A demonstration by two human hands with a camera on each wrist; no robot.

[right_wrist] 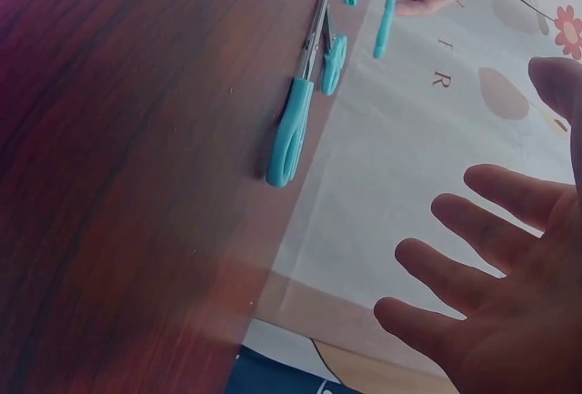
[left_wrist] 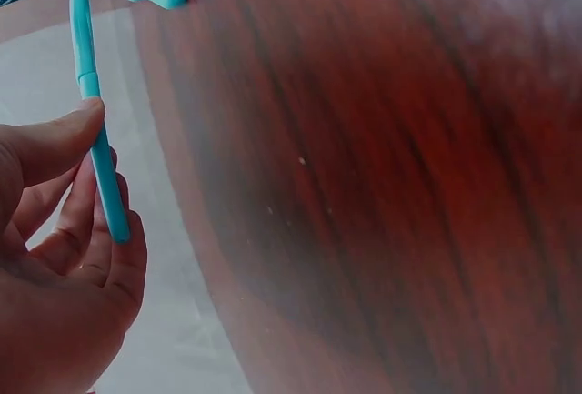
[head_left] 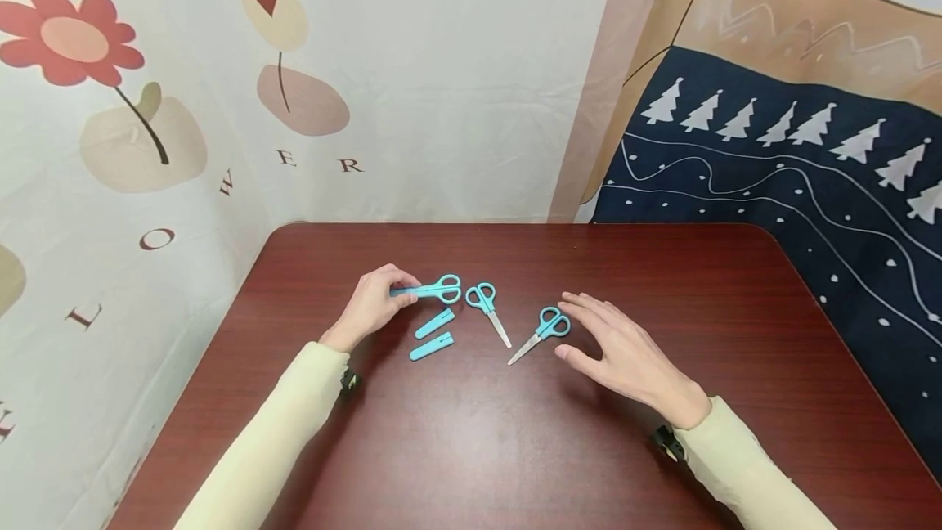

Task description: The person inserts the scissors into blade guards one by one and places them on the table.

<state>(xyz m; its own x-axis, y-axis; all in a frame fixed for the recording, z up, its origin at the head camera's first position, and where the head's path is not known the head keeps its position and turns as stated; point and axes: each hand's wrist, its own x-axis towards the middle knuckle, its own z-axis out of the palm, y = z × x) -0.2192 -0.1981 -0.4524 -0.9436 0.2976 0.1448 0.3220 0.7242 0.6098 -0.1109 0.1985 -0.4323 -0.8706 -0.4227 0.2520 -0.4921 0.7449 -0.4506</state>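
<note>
Between thumb and fingers, my left hand [head_left: 377, 306] pinches a pair of blue-handled scissors [head_left: 446, 289] by its blade end, which is covered by a blue sheath [left_wrist: 111, 194]. Its finger loops point right in the head view. My right hand [head_left: 621, 352] hovers with fingers spread and holds nothing. Nearest to it lies a second pair of scissors [head_left: 543, 333] with bare blades pointing toward the lower left. A third pair of scissors [head_left: 488, 311], also bare-bladed, lies between the two. Two loose blue sheaths, an upper sheath [head_left: 434, 323] and a lower sheath [head_left: 432, 346], lie beside my left hand.
All of this is on a dark red-brown wooden table [head_left: 471, 448] with rounded far corners. A pale curtain [head_left: 456, 88] with flower prints hangs behind and to the left. On the right hangs a dark blue cloth [head_left: 736, 162] with white trees.
</note>
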